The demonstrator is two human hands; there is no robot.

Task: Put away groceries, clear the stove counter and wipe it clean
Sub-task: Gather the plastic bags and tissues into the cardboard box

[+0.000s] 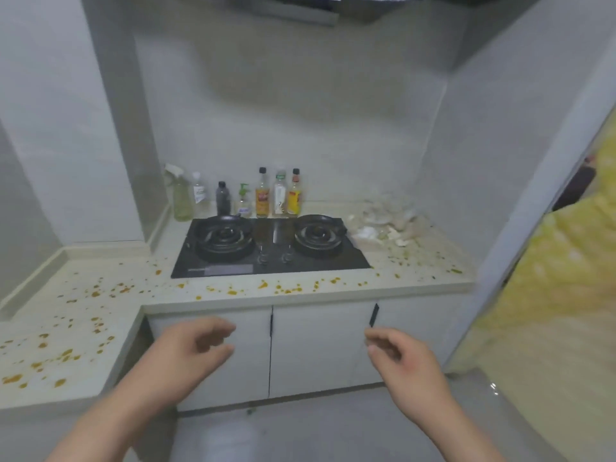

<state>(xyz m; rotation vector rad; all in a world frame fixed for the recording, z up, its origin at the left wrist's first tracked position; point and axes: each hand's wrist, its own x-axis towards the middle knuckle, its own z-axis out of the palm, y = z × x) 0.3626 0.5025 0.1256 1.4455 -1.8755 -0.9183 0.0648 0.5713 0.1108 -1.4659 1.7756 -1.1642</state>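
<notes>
Fingers (220,328) of the left hand (196,348) and right hand (400,358) are loosely curled, nothing grasped, before cabinet doors (316,345). Beyond them the spattered counter (416,281) and gas stove (270,261) are seen. The bottles (263,195) behind are blurred, and the litter (386,221) beyond the right fingers cannot be identified.

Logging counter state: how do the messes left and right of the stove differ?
The left mess is flat orange spatter; the right mess is pale scraps and crumpled clear plastic. The left mess spreads widely; the right mess is heaped near the wall. Both lie on the same pale counter.
</notes>
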